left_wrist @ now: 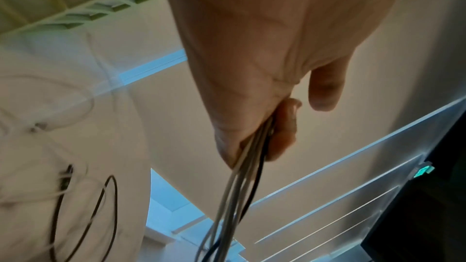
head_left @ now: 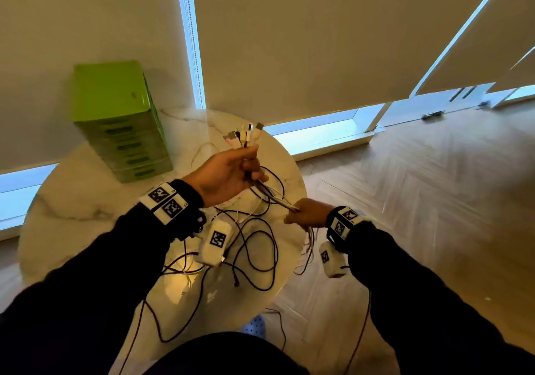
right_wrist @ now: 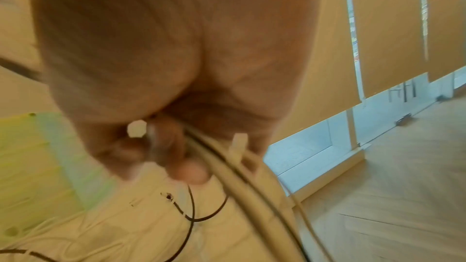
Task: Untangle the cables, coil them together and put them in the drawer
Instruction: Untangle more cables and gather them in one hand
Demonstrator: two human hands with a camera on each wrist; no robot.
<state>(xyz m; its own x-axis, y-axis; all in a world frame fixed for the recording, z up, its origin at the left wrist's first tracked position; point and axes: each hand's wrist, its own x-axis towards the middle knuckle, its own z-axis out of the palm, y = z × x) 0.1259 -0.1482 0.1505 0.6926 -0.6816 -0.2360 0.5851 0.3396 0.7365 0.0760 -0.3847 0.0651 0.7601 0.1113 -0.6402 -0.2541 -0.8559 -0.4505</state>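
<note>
Several thin cables, white and black, are gathered into a bundle [head_left: 275,198] above the round marble table [head_left: 86,201]. My left hand [head_left: 231,172] grips the bundle just below its connector ends [head_left: 246,134], which fan upward. My right hand [head_left: 304,214] grips the same bundle lower down, near the table's right edge. Between the hands the cables run taut. The rest of the cables [head_left: 254,247] lies in loose loops on the table and hangs over its edge. In the left wrist view my left hand [left_wrist: 252,87] is closed around the strands [left_wrist: 239,186]. The right wrist view is blurred; my right hand [right_wrist: 163,67] holds pale cables [right_wrist: 252,182].
A green drawer unit [head_left: 124,131] with several closed drawers stands at the table's back left, against the wall. Wooden floor [head_left: 419,201] lies to the right of the table. Roller blinds cover the windows behind. A blue object [head_left: 254,327] lies on the floor below the table's near edge.
</note>
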